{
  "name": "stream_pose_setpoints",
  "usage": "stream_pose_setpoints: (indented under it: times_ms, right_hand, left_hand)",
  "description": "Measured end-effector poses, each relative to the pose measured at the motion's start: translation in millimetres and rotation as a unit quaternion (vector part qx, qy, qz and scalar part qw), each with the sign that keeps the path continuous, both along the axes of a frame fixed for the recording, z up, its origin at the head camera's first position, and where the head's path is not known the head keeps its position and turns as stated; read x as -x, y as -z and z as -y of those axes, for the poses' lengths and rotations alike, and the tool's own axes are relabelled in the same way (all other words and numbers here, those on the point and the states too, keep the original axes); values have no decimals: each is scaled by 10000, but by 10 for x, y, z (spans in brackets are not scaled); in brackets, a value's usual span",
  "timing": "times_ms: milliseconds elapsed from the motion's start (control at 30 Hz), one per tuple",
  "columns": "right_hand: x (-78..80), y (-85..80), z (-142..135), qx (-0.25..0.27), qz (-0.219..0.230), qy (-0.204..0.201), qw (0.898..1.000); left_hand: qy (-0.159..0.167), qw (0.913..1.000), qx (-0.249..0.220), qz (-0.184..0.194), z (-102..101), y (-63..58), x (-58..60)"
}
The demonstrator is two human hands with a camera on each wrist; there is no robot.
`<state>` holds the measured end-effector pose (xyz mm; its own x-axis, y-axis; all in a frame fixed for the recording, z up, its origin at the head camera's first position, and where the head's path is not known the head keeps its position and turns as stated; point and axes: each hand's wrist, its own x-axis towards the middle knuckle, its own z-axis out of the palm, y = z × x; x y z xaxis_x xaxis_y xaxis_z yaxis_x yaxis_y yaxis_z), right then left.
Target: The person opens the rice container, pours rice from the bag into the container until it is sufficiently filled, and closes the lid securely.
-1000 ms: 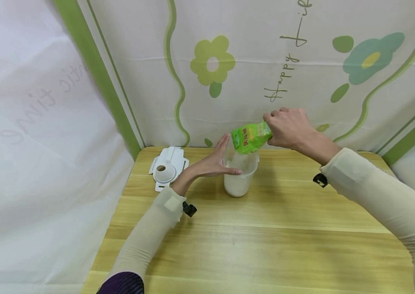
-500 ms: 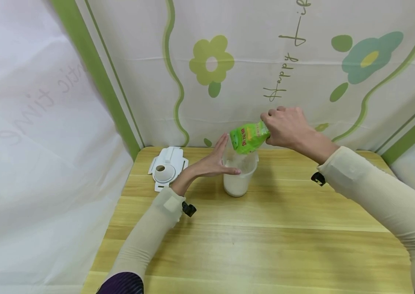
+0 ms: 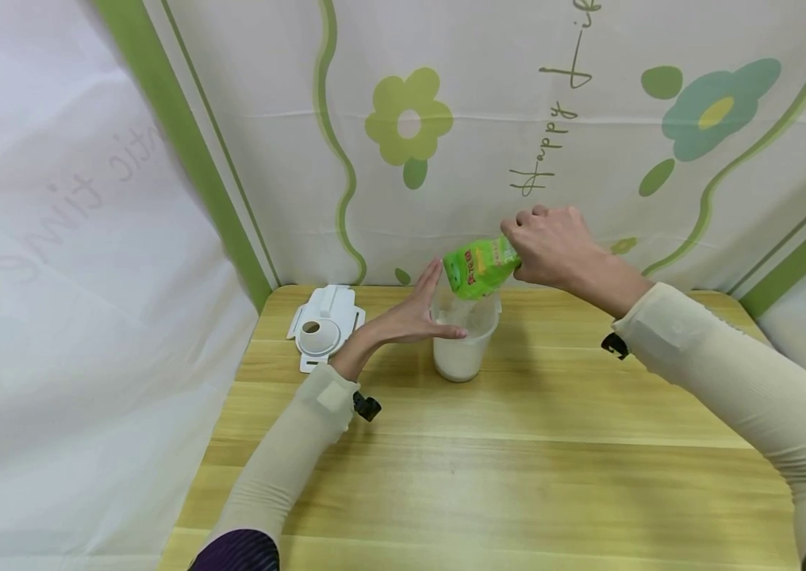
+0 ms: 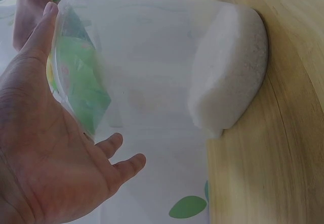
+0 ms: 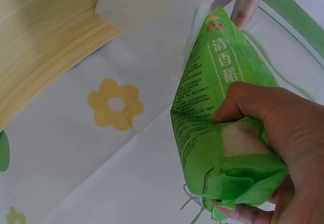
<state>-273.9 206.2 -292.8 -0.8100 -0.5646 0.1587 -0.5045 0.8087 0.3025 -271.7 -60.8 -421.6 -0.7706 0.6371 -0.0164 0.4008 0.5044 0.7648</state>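
Note:
In the head view a translucent plastic container (image 3: 457, 362) stands on the table with white rice (image 4: 230, 64) in its lower part. My left hand (image 3: 412, 319) spans its rim, thumb across the near side and fingers along the far side. Two of those fingers stick out past the wall in the left wrist view. My right hand (image 3: 553, 247) grips a green rice bag (image 3: 477, 270) at its gathered end, tilting the other end down over the container's mouth. A whitish stream shows below the bag's lower end. Printed lettering covers the bag in the right wrist view.
A white plastic lid (image 3: 331, 321) with a round raised part and slotted tabs lies left of the container. Behind the wooden table (image 3: 517, 460) hangs a white curtain (image 3: 481, 119) with flowers and green stripes, close beyond the container.
The right hand and the rice bag have shifted slightly left over the container. The left hand keeps its place at the rim, and the container stays put.

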Motion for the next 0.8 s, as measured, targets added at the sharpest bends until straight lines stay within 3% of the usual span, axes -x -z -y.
stream_pose_setpoints:
  times_ms: [800]
  right_hand:
    - [-22,8,50,-211,-148,-67,9996]
  left_hand:
    - [38,10000,20,-23,-10,9,5]
